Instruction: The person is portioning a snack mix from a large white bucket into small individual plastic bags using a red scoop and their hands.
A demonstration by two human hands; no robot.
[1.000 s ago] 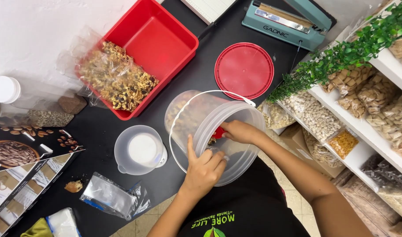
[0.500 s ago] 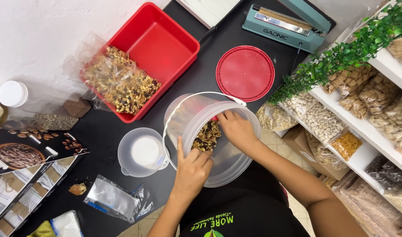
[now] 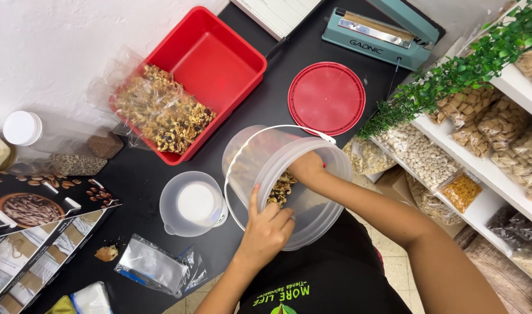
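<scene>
We see a clear plastic bag of nut mix lying half in the red tub, top left of the black counter. A round red lid lies flat beside a teal heat sealer. Below left sits a small clear zip pouch with a blue strip, next to a clear measuring cup. Flat printed boxes with pictures of nuts lean at the left edge. On the white shelves at right lie clear bags of cereal and seeds.

The clear bucket tilts toward us at centre. Our left hand grips its near rim, fingers closed on the plastic. Our right hand is inside, on the nuts; whether it clasps any we cannot tell.

Compared with half a second ago, the right hand has gone deeper into the bucket, and the left hand keeps its hold on the rim.
</scene>
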